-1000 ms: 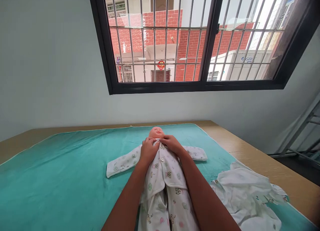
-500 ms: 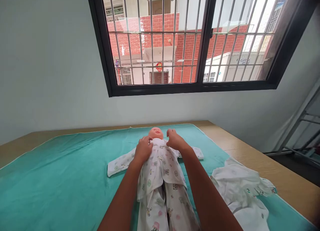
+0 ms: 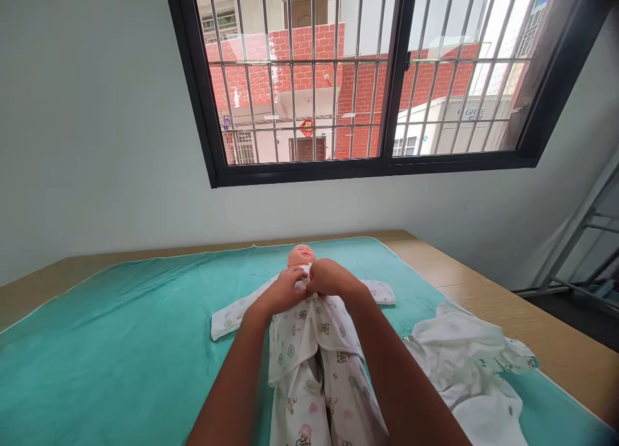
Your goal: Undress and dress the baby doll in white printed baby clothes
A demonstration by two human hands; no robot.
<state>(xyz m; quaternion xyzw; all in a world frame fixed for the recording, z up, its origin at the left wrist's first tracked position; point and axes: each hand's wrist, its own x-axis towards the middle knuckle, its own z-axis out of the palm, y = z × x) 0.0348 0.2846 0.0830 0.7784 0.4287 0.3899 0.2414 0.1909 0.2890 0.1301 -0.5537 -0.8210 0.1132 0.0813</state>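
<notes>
A baby doll (image 3: 300, 255) lies on its back with its head toward the wall, dressed in a white printed baby jacket (image 3: 294, 349) with the sleeves spread to both sides. Matching printed trousers (image 3: 294, 410) cover its legs. My left hand (image 3: 286, 291) is closed on the jacket's upper front, just below the doll's chin. Right beside it, my right hand (image 3: 333, 278) pinches the same part of the jacket with curled fingers. The fingertips of both hands meet there and hide the fabric between them. Below my hands the jacket's front edges part.
A green cloth (image 3: 145, 343) covers much of the wooden table (image 3: 464, 272). Crumpled white baby clothes (image 3: 469, 362) lie at the right. Behind the table are a wall and a barred window (image 3: 309, 173); a metal frame (image 3: 575, 240) stands at the far right.
My hands have come together at the jacket's upper front. The right hand, raised beside the doll's head before, has moved down and left, and both have closed on the fabric.
</notes>
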